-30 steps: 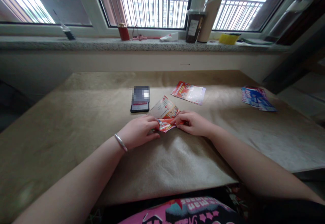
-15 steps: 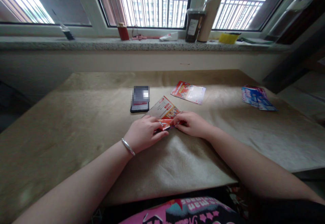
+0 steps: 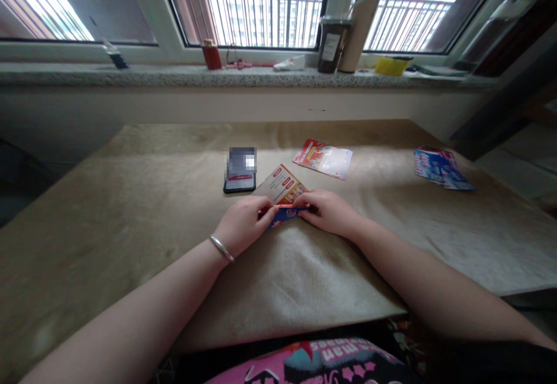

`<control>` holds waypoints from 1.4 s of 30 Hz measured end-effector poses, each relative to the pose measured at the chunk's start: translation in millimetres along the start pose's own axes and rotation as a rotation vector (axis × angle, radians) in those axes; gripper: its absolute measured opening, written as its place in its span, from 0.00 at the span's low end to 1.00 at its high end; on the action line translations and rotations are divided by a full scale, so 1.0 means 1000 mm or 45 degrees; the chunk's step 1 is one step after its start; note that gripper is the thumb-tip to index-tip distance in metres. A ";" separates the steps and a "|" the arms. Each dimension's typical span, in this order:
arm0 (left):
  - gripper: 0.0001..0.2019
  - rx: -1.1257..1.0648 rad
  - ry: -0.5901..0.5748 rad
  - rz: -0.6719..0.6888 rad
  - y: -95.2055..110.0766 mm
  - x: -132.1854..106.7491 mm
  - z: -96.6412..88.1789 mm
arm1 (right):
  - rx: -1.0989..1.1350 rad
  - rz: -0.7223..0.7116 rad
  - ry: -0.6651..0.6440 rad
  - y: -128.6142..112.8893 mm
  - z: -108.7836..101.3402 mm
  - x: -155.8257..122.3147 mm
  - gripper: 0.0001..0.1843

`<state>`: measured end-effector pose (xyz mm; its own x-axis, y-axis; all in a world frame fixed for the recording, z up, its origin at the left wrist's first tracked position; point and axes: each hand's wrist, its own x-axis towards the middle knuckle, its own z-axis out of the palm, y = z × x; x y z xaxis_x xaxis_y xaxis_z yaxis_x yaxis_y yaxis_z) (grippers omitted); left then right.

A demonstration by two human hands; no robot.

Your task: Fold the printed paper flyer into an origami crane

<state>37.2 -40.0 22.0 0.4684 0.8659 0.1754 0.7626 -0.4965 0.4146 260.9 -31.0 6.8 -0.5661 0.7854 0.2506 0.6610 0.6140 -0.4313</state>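
A small folded printed paper (image 3: 285,213), red and blue, lies on the tan table cover in front of me. My left hand (image 3: 241,225), with a silver bracelet at the wrist, pinches its left end with curled fingers. My right hand (image 3: 328,211) pinches its right end. Just behind the two hands a red and white leaflet (image 3: 281,184) lies flat on the cover.
A dark phone (image 3: 241,174) lies left of the leaflet. Another red and white leaflet (image 3: 324,159) lies farther back, and blue leaflets (image 3: 439,168) at the right edge. The windowsill (image 3: 130,75) carries a red cup (image 3: 212,55), a dark jar (image 3: 333,44), a yellow object (image 3: 391,65) and a brush.
My left hand has slid right and closer to my right hand. The paper between them is folded narrower and now shows a blue side where red showed before.
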 end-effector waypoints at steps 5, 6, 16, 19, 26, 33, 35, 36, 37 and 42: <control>0.15 0.058 0.032 -0.031 -0.012 0.005 0.002 | 0.010 0.007 0.053 0.002 0.002 -0.003 0.10; 0.15 0.054 0.035 -0.027 -0.014 0.005 0.002 | 0.012 0.000 0.054 0.002 0.002 -0.004 0.10; 0.14 0.244 0.049 0.072 -0.016 0.004 0.007 | 0.028 -0.205 0.060 0.006 0.004 0.000 0.10; 0.12 0.315 0.047 0.085 -0.015 0.004 0.006 | -0.048 -0.217 0.063 0.006 0.003 -0.001 0.10; 0.10 0.398 0.034 0.061 -0.013 0.006 0.005 | -0.240 -0.229 0.062 0.005 0.004 -0.002 0.12; 0.10 0.417 0.060 0.029 -0.014 0.006 0.006 | -0.254 -0.217 0.074 0.006 0.006 -0.002 0.13; 0.10 0.421 0.064 0.032 -0.015 0.007 0.006 | -0.267 -0.219 0.072 0.006 0.006 -0.002 0.13; 0.11 0.422 0.065 0.032 -0.015 0.007 0.006 | -0.276 -0.220 0.071 0.006 0.006 -0.002 0.13; 0.11 0.423 0.066 0.033 -0.015 0.007 0.007 | -0.286 -0.222 0.070 0.006 0.006 -0.001 0.13; 0.11 0.419 0.066 0.032 -0.018 0.007 0.008 | -0.329 -0.222 0.062 0.006 0.007 -0.001 0.14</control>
<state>30.3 -25.6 9.0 0.4722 0.8508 0.2304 0.8582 -0.5035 0.1003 261.9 -28.5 -1.8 -0.6617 0.6654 0.3455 0.6629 0.7345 -0.1451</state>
